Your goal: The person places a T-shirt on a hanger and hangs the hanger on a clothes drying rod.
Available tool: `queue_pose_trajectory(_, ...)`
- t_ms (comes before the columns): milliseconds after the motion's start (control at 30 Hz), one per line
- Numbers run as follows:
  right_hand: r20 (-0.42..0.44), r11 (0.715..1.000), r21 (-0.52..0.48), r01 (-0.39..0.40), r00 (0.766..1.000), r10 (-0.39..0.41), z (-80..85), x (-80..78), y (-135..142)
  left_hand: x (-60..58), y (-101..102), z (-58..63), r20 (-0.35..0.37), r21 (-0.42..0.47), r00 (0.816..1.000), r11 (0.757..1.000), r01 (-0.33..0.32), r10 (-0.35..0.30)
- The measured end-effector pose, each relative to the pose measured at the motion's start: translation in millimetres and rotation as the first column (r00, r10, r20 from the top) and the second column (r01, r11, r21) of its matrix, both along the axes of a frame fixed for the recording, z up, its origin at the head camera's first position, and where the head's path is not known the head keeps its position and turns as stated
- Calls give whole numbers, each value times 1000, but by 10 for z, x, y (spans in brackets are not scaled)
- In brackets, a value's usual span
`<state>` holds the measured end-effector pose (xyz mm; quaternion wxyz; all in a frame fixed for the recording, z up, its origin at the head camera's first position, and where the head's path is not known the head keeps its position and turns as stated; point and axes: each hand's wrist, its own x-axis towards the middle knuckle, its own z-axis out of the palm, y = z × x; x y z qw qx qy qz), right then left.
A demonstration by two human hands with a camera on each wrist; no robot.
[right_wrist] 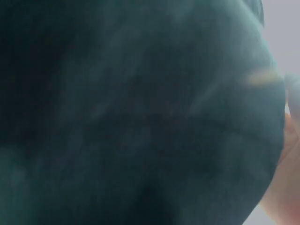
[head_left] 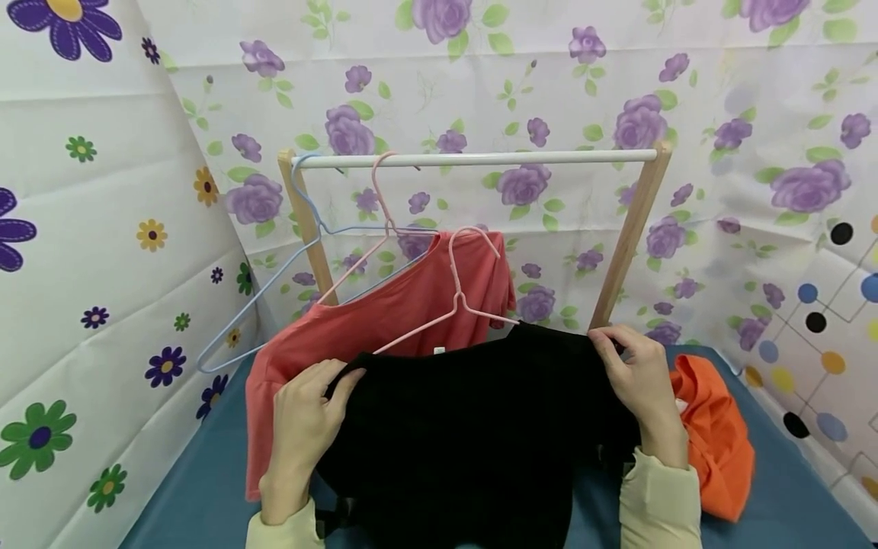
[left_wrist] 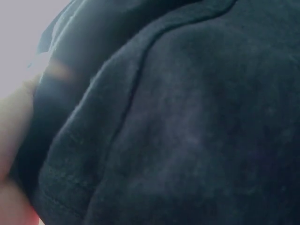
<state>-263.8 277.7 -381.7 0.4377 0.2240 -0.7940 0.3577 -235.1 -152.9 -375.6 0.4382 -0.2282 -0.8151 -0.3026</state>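
A black T-shirt (head_left: 466, 427) is spread between the two hands, with a pink hanger (head_left: 458, 297) standing up out of its neckline. My left hand (head_left: 309, 412) pinches the shirt's left shoulder between thumb and fingers. The right hand (head_left: 638, 374) pinches the shoulder on the other side. Dark cloth (left_wrist: 187, 122) fills most of the left wrist view, with fingers at its left edge. In the right wrist view the black fabric (right_wrist: 154, 117) hides nearly everything but part of the hand at the right edge.
Behind the shirt stands a wooden rack with a white rail (head_left: 480, 159). A blue hanger (head_left: 261, 293) and another pink hanger (head_left: 380, 194) hang at its left end, with a coral-red shirt (head_left: 384, 313) there. Orange cloth (head_left: 716, 442) lies at right on the blue tabletop (head_left: 199, 473).
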Motion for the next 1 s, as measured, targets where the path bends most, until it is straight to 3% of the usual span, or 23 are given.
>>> queue_pose_trajectory(200,-19,997,-63,44,999,-45,2,-11,64,-10,-10,22,-5,-1,1000,1000,-2,2)
queue_pose_trajectory(467,68,985,-117,126,991,-119,-32,-17,137,2,-11,16,-5,-4,1000,1000,-15,15)
queue_pose_trajectory(1000,207,965,-150,217,961,-185,-94,-63,143,8,-35,18,-18,3,999,999,-49,49)
